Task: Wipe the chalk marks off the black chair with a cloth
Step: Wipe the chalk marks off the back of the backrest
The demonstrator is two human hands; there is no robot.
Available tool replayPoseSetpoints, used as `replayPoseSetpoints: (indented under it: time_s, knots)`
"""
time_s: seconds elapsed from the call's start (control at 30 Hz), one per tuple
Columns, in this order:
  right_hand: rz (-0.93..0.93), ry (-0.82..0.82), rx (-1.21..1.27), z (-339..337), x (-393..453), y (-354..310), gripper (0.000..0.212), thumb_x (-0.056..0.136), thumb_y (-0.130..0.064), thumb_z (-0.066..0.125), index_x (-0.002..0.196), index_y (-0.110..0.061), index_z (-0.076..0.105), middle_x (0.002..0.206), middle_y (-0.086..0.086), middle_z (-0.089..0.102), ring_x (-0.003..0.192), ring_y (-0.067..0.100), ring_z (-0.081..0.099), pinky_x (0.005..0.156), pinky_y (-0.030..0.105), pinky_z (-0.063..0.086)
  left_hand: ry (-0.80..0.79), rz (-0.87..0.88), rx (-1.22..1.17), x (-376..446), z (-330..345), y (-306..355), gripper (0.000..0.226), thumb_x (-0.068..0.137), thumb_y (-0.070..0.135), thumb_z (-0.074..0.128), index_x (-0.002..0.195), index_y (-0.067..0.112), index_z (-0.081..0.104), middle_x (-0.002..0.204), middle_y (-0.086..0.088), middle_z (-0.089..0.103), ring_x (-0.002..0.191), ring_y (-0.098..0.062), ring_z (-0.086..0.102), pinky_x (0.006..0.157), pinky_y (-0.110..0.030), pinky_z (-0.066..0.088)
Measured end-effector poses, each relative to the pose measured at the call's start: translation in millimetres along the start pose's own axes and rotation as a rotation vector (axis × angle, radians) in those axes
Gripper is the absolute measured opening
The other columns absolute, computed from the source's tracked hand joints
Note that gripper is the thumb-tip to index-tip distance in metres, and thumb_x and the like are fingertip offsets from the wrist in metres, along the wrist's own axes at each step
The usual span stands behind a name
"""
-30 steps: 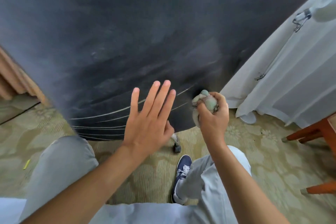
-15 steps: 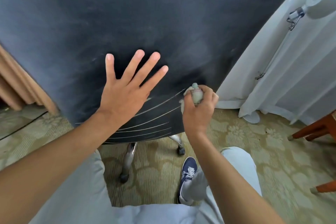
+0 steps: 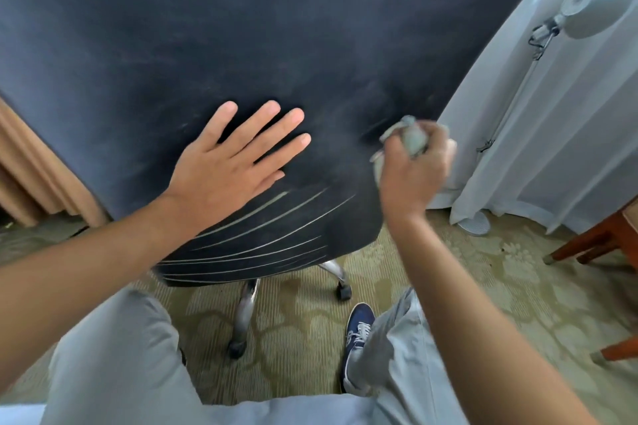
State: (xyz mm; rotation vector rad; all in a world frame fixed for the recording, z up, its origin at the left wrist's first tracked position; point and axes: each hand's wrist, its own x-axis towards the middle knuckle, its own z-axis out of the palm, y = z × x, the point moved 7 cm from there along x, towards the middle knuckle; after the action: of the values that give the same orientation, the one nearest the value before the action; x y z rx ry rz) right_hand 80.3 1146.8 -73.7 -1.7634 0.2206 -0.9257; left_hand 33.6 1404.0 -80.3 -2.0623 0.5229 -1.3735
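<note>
Against the black chair (image 3: 276,28), left hand (image 3: 228,171) presses with straight fingers; right hand (image 3: 414,172) grips the cloth (image 3: 412,138).

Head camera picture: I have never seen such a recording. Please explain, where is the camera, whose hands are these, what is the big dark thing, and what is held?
There is no machine here. A person wears one wide-angle camera on the head, looking forward and down, so you see that person's own arms, grey trousers and a blue shoe.

The big dark surface is the back of a black chair on wheels, standing on a patterned carpet. Pale chalk marks curve across its lower part.

The left hand lies flat on the chair back, fingers straight, above the marks. The right hand grips a bunched pale cloth at the chair's right edge; it is blurred.

To the right are white curtains, a lamp and a wooden furniture leg.
</note>
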Motion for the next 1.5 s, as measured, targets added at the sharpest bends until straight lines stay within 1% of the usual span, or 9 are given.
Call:
replayPoseSetpoints:
  time_s: [0.23, 0.43, 0.5, 0.63, 0.77, 0.9, 1.1, 1.3, 1.5]
  knots:
    - [0.201, -0.43, -0.04, 49.7, -102.4, 80.8, 0.016, 0.09, -0.024, 0.075, 0.102, -0.023, 0.065, 0.105, -0.009, 0.052, 0.086, 0.002, 0.056, 0.072, 0.019, 0.045, 0.003, 0.06, 0.021, 18.8, -5.4, 26.6, 0.062, 0.112, 0.048, 0.039, 0.166, 0.021, 0.023, 0.172, -0.006, 0.021, 0.157, -0.027, 0.024, 0.127, -0.053, 0.01]
    - [-0.048, -0.09, 0.067, -11.8, 8.7, 1.4, 0.019, 0.085, -0.027, 0.075, 0.096, -0.031, 0.061, 0.103, -0.003, 0.058, 0.088, 0.005, 0.06, 0.078, 0.025, 0.052, 0.008, 0.059, 0.032, 24.8, -11.2, 32.9, 0.06, 0.112, 0.042, 0.041, 0.165, 0.018, 0.026, 0.171, -0.006, 0.026, 0.155, -0.027, 0.026, 0.126, -0.051, 0.014]
    - [-0.099, 0.02, 0.13, -25.4, 45.0, -39.3, 0.018, 0.085, -0.028, 0.074, 0.095, -0.03, 0.059, 0.104, 0.001, 0.059, 0.084, -0.003, 0.057, 0.075, 0.017, 0.048, -0.004, 0.058, 0.003, 25.8, -15.2, 32.1, 0.061, 0.11, 0.038, 0.044, 0.164, 0.017, 0.028, 0.171, -0.006, 0.026, 0.155, -0.026, 0.026, 0.126, -0.05, 0.015]
    - [-0.035, 0.204, 0.225, -5.7, 40.9, -54.4, 0.019, 0.081, -0.022, 0.077, 0.094, -0.021, 0.063, 0.099, -0.002, 0.055, 0.079, -0.005, 0.054, 0.073, 0.016, 0.046, 0.008, 0.134, -0.022, 28.1, -25.4, 17.3, 0.062, 0.108, 0.031, 0.046, 0.163, 0.009, 0.028, 0.171, -0.008, 0.025, 0.156, -0.025, 0.028, 0.127, -0.043, 0.02]
    - [0.016, -0.025, 0.182, 36.1, -41.3, -11.7, 0.023, 0.084, -0.016, 0.08, 0.099, -0.008, 0.065, 0.105, 0.005, 0.054, 0.087, -0.009, 0.051, 0.073, 0.003, 0.039, -0.012, 0.237, 0.052, 31.9, -23.3, 6.4, 0.063, 0.111, 0.033, 0.043, 0.164, 0.005, 0.023, 0.172, -0.009, 0.02, 0.157, -0.026, 0.025, 0.128, -0.042, 0.024]
    - [0.005, -0.284, 0.113, 33.9, -47.3, 10.0, 0.019, 0.084, -0.023, 0.08, 0.096, -0.023, 0.066, 0.104, -0.003, 0.054, 0.087, 0.0, 0.056, 0.074, 0.017, 0.049, -0.011, 0.253, 0.071, 33.7, -24.1, 11.1, 0.063, 0.111, 0.034, 0.042, 0.163, 0.005, 0.024, 0.172, -0.01, 0.021, 0.157, -0.027, 0.026, 0.127, -0.043, 0.025]
    - [0.074, 0.056, 0.211, -26.1, 72.4, -11.7, 0.02, 0.08, -0.038, 0.074, 0.093, -0.037, 0.058, 0.107, 0.012, 0.064, 0.085, 0.02, 0.069, 0.076, 0.041, 0.06, -0.019, 0.257, 0.075, 35.5, -25.1, 15.1, 0.063, 0.112, 0.033, 0.041, 0.164, 0.003, 0.021, 0.172, -0.011, 0.019, 0.157, -0.028, 0.024, 0.128, -0.043, 0.022]
    - [0.237, 0.111, 0.266, 14.4, 35.3, 0.7, 0.02, 0.09, -0.026, 0.069, 0.095, -0.02, 0.052, 0.106, 0.007, 0.056, 0.079, 0.009, 0.058, 0.063, 0.016, 0.044, -0.042, 0.26, 0.079, 36.9, -20.1, 13.4, 0.066, 0.111, 0.035, 0.042, 0.164, 0.004, 0.019, 0.173, -0.012, 0.015, 0.158, -0.029, 0.02, 0.129, -0.044, 0.016]
    - [0.128, -0.321, 0.065, 37.2, -42.3, 22.1, 0.02, 0.088, -0.026, 0.075, 0.095, -0.02, 0.057, 0.101, -0.004, 0.054, 0.082, 0.005, 0.055, 0.065, 0.01, 0.042, -0.056, 0.278, 0.094, 37.6, -18.8, 16.5, 0.064, 0.113, 0.035, 0.036, 0.165, 0.004, 0.016, 0.173, -0.012, 0.013, 0.158, -0.029, 0.02, 0.129, -0.045, 0.014]
